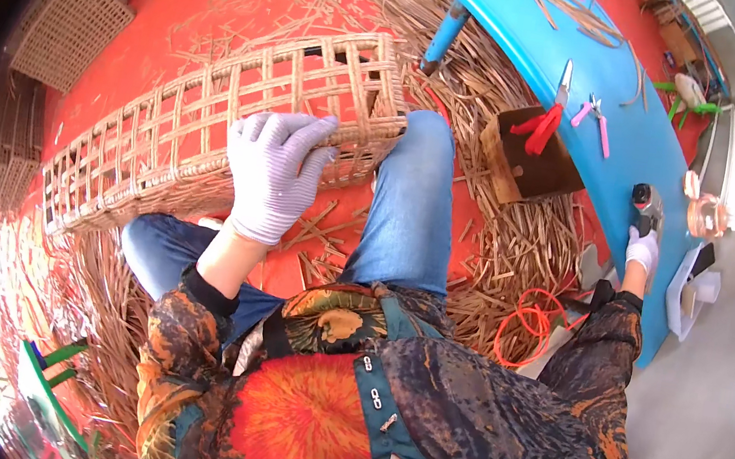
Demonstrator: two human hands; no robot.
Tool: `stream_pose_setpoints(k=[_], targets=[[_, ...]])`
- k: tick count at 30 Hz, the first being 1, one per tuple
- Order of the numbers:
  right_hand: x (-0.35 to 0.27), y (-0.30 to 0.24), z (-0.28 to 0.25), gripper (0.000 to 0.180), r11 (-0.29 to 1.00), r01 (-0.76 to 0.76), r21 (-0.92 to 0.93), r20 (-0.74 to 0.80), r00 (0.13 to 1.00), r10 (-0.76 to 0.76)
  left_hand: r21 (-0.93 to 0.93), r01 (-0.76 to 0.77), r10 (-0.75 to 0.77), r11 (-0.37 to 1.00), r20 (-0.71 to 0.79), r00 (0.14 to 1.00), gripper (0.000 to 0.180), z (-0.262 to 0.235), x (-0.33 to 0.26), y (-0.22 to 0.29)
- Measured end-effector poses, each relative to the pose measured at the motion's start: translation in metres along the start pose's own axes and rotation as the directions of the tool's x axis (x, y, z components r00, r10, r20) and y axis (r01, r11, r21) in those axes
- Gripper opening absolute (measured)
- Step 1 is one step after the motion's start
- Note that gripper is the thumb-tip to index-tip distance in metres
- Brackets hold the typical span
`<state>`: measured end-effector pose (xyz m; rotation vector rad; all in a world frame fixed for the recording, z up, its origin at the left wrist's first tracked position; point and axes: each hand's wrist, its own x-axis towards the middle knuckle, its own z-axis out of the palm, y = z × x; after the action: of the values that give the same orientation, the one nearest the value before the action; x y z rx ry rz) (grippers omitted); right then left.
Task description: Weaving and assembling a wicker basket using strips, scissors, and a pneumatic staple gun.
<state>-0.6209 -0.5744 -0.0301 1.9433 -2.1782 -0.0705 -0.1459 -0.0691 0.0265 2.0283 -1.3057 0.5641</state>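
Note:
A long woven basket frame [176,131] with an open lattice lies tilted across my knees. My left hand [272,174], in a striped white glove, is closed at its near upper rim, fingers curled over the edge. Off to the right, my right hand [642,249], also gloved, is wrapped round the handle of a grey and black nail gun [646,205] at the blue table. The hand hides part of the handle.
On the blue table [529,17] are red-handled shears [547,123], pink-handled pliers [597,121], fibre strips and an amber jar [706,216]. A cardboard box [527,163] stands beside it. An orange hose [528,325] coils on strewn strips. Woven baskets [72,24] stand far left.

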Motion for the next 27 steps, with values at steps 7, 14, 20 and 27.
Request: stream_pose_setpoints(k=[7,14,20,27], targets=[[-0.022,0.014,-0.081,0.045,0.583,0.072,0.810,0.003,0.992,-0.127,-0.130,-0.029,0.048,0.991,0.143,0.989,0.034,-0.024,0.012,-0.001],[-0.130,-0.033,-0.231,0.028,-0.466,-0.029,0.884,-0.264,0.791,-0.551,0.197,0.096,-0.076,0.976,-0.108,0.991,0.029,-0.059,0.047,-0.102],[-0.233,-0.154,-0.271,0.013,-0.147,0.326,0.934,-0.344,0.706,-0.619,0.244,0.207,-0.265,0.948,0.239,0.934,0.039,-0.054,0.027,-0.152],[-0.275,-0.240,-0.351,0.029,0.159,0.446,0.881,0.069,0.212,-0.975,0.202,0.165,-0.193,0.965,0.124,0.973,0.035,-0.058,0.022,-0.147]])
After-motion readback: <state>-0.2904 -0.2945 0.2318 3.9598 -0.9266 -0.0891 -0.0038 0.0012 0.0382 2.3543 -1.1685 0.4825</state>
